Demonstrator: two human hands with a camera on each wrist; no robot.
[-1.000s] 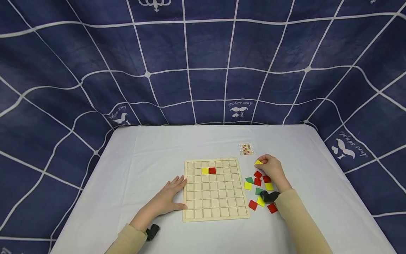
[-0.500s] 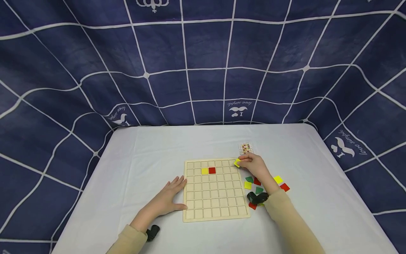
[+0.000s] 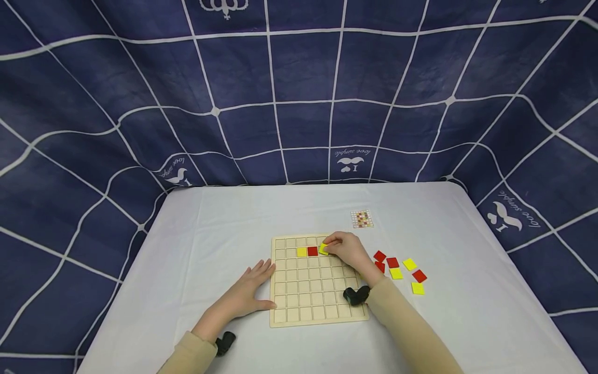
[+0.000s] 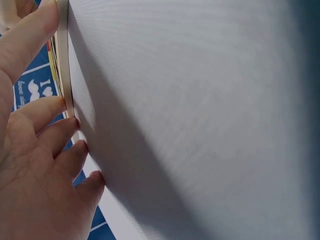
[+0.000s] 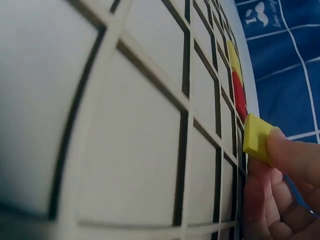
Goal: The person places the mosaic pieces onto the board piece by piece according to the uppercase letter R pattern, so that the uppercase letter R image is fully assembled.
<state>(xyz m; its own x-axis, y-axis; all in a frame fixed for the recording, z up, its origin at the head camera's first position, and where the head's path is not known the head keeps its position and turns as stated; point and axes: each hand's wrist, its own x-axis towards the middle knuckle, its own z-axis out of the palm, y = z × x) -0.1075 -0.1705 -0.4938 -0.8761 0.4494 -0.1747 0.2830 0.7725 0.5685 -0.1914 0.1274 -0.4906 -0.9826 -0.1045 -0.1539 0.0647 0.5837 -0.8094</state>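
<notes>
A pale wooden grid board (image 3: 303,285) lies on the white table. In its second row from the far side sit a yellow square tile (image 3: 301,252) and, beside it, a red square tile (image 3: 312,251). My right hand (image 3: 348,250) pinches another yellow tile (image 5: 256,137) between thumb and fingers, tilted over the cell just right of the red one. At the board's left edge my left hand (image 3: 249,291) rests with fingers spread, thumb and fingertips touching the rim; the left wrist view shows those fingers (image 4: 70,160) along the edge.
Right of the board lie several loose red tiles (image 3: 392,263) and yellow tiles (image 3: 418,288); my right forearm hides part of that area. A small printed pattern card (image 3: 362,218) lies beyond the board's far right corner. A blue checked curtain (image 3: 303,124) surrounds the table.
My right hand has carried the yellow tile from the loose pile leftward over the board, to beside the red tile. My left hand has stayed at the board's edge.
</notes>
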